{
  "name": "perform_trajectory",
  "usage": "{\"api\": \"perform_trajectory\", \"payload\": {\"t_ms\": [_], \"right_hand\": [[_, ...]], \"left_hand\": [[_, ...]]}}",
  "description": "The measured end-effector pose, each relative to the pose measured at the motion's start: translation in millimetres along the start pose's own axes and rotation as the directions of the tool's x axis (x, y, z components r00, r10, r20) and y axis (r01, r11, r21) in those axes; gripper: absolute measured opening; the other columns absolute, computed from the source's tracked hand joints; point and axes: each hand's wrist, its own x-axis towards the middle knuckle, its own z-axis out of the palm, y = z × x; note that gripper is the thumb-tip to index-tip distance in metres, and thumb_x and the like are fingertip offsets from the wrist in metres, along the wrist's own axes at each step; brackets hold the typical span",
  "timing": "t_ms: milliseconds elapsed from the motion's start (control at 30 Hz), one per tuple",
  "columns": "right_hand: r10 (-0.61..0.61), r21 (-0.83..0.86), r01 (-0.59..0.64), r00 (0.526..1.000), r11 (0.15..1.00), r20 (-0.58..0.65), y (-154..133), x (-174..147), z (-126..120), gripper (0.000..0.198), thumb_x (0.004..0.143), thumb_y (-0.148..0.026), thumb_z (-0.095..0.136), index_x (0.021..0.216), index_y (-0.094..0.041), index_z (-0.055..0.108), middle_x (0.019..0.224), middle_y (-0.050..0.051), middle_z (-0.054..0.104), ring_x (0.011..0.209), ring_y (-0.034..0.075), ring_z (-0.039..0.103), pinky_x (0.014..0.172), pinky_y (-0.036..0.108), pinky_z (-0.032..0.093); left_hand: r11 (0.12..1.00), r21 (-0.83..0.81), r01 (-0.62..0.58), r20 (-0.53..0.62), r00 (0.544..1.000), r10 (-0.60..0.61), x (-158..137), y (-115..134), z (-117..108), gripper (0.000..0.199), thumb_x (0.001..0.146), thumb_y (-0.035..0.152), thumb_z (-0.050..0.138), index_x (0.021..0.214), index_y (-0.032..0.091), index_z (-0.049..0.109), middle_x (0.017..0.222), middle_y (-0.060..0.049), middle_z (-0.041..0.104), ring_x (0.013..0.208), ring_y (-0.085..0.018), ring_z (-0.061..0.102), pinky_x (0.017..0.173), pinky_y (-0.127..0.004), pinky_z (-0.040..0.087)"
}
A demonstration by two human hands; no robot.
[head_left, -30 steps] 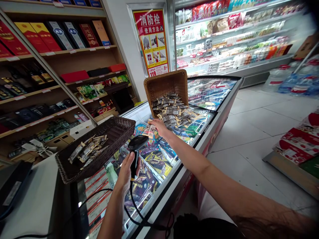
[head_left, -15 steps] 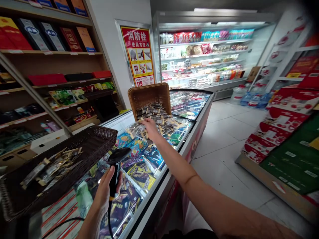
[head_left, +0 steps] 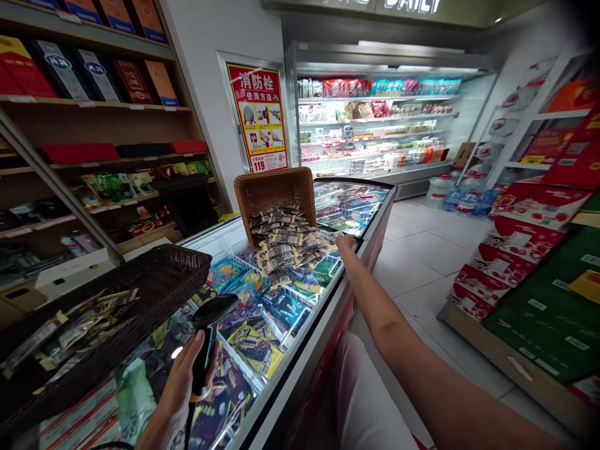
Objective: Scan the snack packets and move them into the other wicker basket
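My left hand (head_left: 187, 372) is wrapped round the handle of a black barcode scanner (head_left: 209, 331), its head tilted up over the chest freezer (head_left: 285, 362). My right arm reaches out to the freezer's right rim. There my right hand (head_left: 345, 242) is closed at the right edge of a heap of small wrapped packets (head_left: 284, 240); what its fingers hold is too small to make out. The packets spill from a tipped brown wicker basket (head_left: 242, 197) onto the freezer top. To the left, a dark wicker basket (head_left: 162, 312) holds more packets (head_left: 89, 325).
Bagged ice creams (head_left: 255, 347) lie inside the freezer. A green bag (head_left: 135, 394) rests at its near left. Shelves (head_left: 103, 103) stand left, a lit display fridge (head_left: 375, 119) at the back. Red boxes (head_left: 515, 234) and water jugs (head_left: 438, 190) stand right, across a tiled floor (head_left: 422, 250).
My right hand has moved right, from the packets in front of the brown basket to the freezer's right edge. The scanner stays in my left hand. The view has tilted up a little.
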Motion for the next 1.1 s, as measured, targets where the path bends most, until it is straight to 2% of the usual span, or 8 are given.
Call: {"api": "perform_trajectory", "payload": {"t_ms": [200, 367, 567, 667, 733, 800, 900, 1100], "right_hand": [[-0.256, 0.038, 0.256, 0.967, 0.966, -0.014, -4.8, -25.3, 3.4, 0.027, 0.068, -0.015, 0.076, 0.085, -0.023, 0.056, 0.124, 0.023, 0.054, 0.128, 0.037, 0.046, 0.107, 0.059, 0.037], [-0.626, 0.189, 0.597, 0.748, 0.780, 0.219, -47.3, -122.0, 42.8, 0.023, 0.082, -0.013, 0.062, 0.102, -0.024, 0.061, 0.128, 0.019, 0.054, 0.131, 0.035, 0.048, 0.106, 0.052, 0.041], [-0.716, 0.478, 0.673, 0.112, 0.565, 0.689, -88.4, -329.1, 111.7, 0.025, 0.089, -0.015, 0.059, 0.113, -0.019, 0.063, 0.127, 0.013, 0.057, 0.091, 0.020, 0.062, 0.097, 0.039, 0.050], [-0.535, 0.570, 0.741, -0.338, 0.355, 0.774, -91.9, -426.6, 139.7, 0.018, 0.090, -0.020, 0.062, 0.108, -0.021, 0.065, 0.118, 0.009, 0.065, 0.100, 0.024, 0.064, 0.095, 0.039, 0.051], [-0.333, 0.591, 0.777, -0.510, 0.218, 0.793, -88.2, -477.3, 155.8, 0.020, 0.089, -0.019, 0.063, 0.109, -0.021, 0.066, 0.121, 0.010, 0.067, 0.107, 0.028, 0.064, 0.093, 0.042, 0.053], [-0.206, 0.572, 0.815, -0.547, 0.088, 0.811, -80.3, -514.2, 170.0, 0.031, 0.085, -0.014, 0.066, 0.115, -0.021, 0.064, 0.131, 0.012, 0.065, 0.117, 0.031, 0.062, 0.092, 0.043, 0.054], [-0.179, 0.519, 0.854, -0.516, -0.035, 0.838, -65.0, -544.9, 186.5, 0.046, 0.081, -0.004, 0.064, 0.124, -0.020, 0.061, 0.140, 0.015, 0.060, 0.128, 0.032, 0.056, 0.094, 0.041, 0.054], [-0.207, 0.498, 0.866, -0.496, -0.046, 0.843, -54.7, -550.2, 192.4, 0.031, 0.086, -0.002, 0.056, 0.110, -0.017, 0.068, 0.133, 0.015, 0.064, 0.124, 0.029, 0.059, 0.097, 0.039, 0.052]], "left_hand": [[0.999, -0.016, 0.033, 0.039, 0.999, -0.032, 5.9, -10.3, -2.2, 0.059, 0.068, 0.075, 0.076, 0.081, 0.019, 0.062, 0.043, 0.007, 0.044, 0.033, -0.009, 0.035, 0.035, -0.021, 0.026], [0.988, -0.148, -0.032, 0.047, 0.998, 0.039, -1.7, -8.7, 1.5, 0.060, 0.073, 0.075, 0.073, 0.090, 0.019, 0.060, 0.053, 0.007, 0.053, 0.036, -0.007, 0.038, 0.037, -0.020, 0.028], [0.980, -0.201, 0.014, 0.040, 0.999, -0.006, -4.9, -12.0, 0.1, 0.057, 0.073, 0.075, 0.072, 0.086, 0.021, 0.057, 0.052, 0.007, 0.052, 0.034, -0.008, 0.039, 0.037, -0.022, 0.026], [0.983, -0.182, 0.027, 0.033, 0.999, -0.021, -3.6, -17.5, -1.7, 0.059, 0.072, 0.078, 0.070, 0.082, 0.022, 0.053, 0.053, 0.007, 0.054, 0.034, -0.008, 0.039, 0.037, -0.023, 0.026], [0.985, -0.171, 0.026, 0.036, 0.999, -0.020, -2.2, -21.6, -2.3, 0.059, 0.073, 0.078, 0.069, 0.081, 0.022, 0.052, 0.053, 0.006, 0.054, 0.034, -0.008, 0.040, 0.038, -0.023, 0.027], [0.985, -0.172, 0.012, 0.042, 0.999, -0.005, -0.5, -25.8, -2.6, 0.058, 0.072, 0.078, 0.070, 0.081, 0.022, 0.053, 0.056, 0.006, 0.055, 0.035, -0.008, 0.041, 0.038, -0.024, 0.026], [0.983, -0.184, -0.009, 0.030, 0.999, 0.015, 2.0, -31.9, -2.8, 0.054, 0.073, 0.074, 0.070, 0.078, 0.023, 0.052, 0.054, 0.005, 0.054, 0.035, -0.008, 0.041, 0.038, -0.024, 0.026], [0.985, -0.172, -0.002, 0.022, 1.000, 0.006, 1.5, -35.0, -3.4, 0.048, 0.075, 0.069, 0.068, 0.074, 0.024, 0.050, 0.045, 0.006, 0.046, 0.034, -0.009, 0.038, 0.038, -0.025, 0.025]]}}
